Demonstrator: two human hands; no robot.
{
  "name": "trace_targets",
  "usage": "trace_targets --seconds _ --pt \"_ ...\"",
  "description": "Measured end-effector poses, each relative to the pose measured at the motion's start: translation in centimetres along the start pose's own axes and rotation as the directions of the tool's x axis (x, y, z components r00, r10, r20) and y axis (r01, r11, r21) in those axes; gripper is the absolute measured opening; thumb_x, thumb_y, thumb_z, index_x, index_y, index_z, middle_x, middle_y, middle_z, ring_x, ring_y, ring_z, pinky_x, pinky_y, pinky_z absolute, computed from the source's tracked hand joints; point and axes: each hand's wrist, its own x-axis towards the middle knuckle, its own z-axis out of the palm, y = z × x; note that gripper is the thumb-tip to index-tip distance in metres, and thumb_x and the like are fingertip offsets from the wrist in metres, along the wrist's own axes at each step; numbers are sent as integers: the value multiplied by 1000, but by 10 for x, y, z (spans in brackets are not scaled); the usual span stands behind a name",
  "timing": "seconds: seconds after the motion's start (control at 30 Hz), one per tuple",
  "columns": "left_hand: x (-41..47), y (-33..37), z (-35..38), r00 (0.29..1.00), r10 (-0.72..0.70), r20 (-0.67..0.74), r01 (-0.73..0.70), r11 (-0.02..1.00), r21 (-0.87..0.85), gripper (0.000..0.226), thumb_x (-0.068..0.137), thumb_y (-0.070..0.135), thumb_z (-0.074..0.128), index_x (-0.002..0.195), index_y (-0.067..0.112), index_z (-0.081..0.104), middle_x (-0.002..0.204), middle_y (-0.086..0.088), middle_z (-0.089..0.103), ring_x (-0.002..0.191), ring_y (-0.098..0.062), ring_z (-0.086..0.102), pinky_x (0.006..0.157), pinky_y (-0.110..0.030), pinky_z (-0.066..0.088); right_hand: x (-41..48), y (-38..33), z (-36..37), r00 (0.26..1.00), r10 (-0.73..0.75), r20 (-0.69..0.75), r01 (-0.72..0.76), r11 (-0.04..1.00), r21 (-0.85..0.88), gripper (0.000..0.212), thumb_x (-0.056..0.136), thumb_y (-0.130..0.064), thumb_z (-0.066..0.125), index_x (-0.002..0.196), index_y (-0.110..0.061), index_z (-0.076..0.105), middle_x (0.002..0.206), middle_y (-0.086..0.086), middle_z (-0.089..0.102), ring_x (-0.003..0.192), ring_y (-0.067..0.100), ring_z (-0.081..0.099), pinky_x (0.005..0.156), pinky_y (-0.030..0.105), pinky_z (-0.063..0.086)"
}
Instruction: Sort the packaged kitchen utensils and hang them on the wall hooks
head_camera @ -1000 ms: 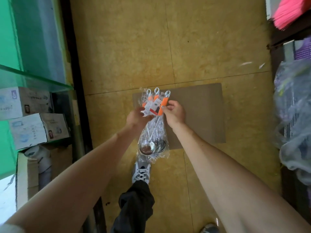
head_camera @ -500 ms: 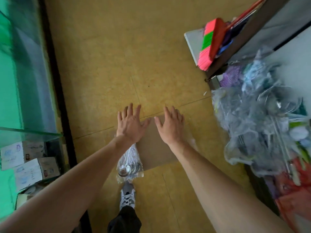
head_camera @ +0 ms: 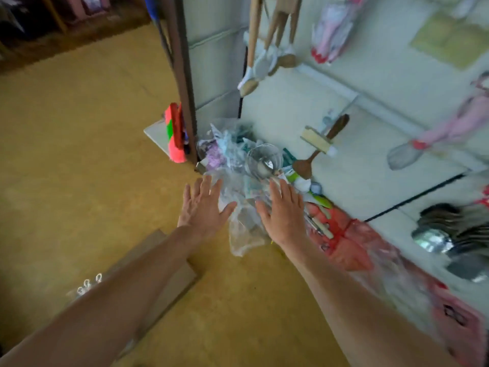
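A heap of plastic-wrapped kitchen utensils [head_camera: 243, 165] lies on the floor against the white wall panel [head_camera: 370, 83]. A metal strainer [head_camera: 263, 160] sits on top of the heap. My left hand [head_camera: 202, 205] and my right hand [head_camera: 281, 210] are both empty with fingers spread, stretched toward the near edge of the heap. The right hand's fingertips are over the wrapping. Wooden spoons [head_camera: 267, 56] and pink-packed utensils [head_camera: 330, 30] hang on the wall. The packet of ladles [head_camera: 88, 284] lies on cardboard [head_camera: 169, 282] at lower left, mostly hidden by my left forearm.
A brown post [head_camera: 182, 75] stands at the wall's corner with a pink and green broom head [head_camera: 174, 133] beside it. Red plastic bags [head_camera: 349, 242] lie along the wall base. Metal ladles [head_camera: 444, 234] hang at the right. A wooden spatula [head_camera: 315, 154] hangs low. Yellow floor spreads to the left.
Both hands let go of the ladle packet, left it on the cardboard and moved up and right toward the heap. The view swung from the floor to the wall.
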Motion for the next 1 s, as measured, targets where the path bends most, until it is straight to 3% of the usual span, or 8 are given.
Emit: trace_targets --seconds 0.17,0.3,0.43,0.53,0.63,0.77,0.83,1.0 --pt "5 184 -8 972 234 16 -234 972 -8 74 95 65 24 154 22 18 161 -8 17 149 -29 10 122 -47 5 -55 154 -77 980 180 -85 -182 983 -12 65 101 -54 35 153 -16 31 160 13 27 148 32 22 120 47 18" --pt "-7 321 0 908 419 15 -419 908 2 74 96 65 27 154 21 20 161 -9 19 149 -29 11 122 -47 4 -117 270 -130 925 345 -159 -346 938 21 65 101 -54 37 151 -13 33 159 16 28 147 33 24 121 49 17" --pt "-31 442 13 817 575 50 -577 814 69 72 95 63 24 153 19 25 158 -12 25 146 -32 20 120 -51 13 -186 373 -170 841 485 -238 -498 867 6 61 99 -52 40 146 -13 40 151 17 40 140 36 36 114 52 30" --pt "-57 521 22 731 681 51 -683 730 34 77 89 65 19 146 16 39 150 -15 39 139 -36 34 116 -54 24 -239 433 -194 765 578 -284 -593 804 39 64 97 -52 38 146 -11 41 149 20 42 138 39 38 113 52 30" --pt "-80 584 40 633 773 44 -775 632 29 73 89 63 27 140 15 47 140 -15 50 130 -37 44 111 -50 33 -285 479 -215 698 646 -309 -663 746 61 67 97 -54 34 147 -9 40 152 21 38 142 39 33 116 52 25" --pt "-112 656 67 534 839 108 -842 539 -23 73 92 62 26 143 13 42 142 -14 47 133 -34 40 112 -46 33 -331 530 -229 610 716 -339 -732 673 104 75 95 -61 21 148 -11 38 154 19 36 144 37 31 118 52 23" --pt "-126 690 80 510 848 147 -853 520 -43 67 97 58 31 145 13 39 143 -12 46 133 -32 40 112 -42 31 -346 553 -234 566 751 -339 -755 638 152 75 95 -62 23 147 -10 40 154 19 37 143 37 33 117 52 25" --pt "-147 779 107 566 798 206 -770 601 -215 56 101 43 42 145 10 36 140 -15 49 129 -33 44 103 -42 39 -363 607 -245 493 797 -350 -752 592 289 64 101 -44 45 152 -9 29 157 17 32 145 31 28 119 43 23"
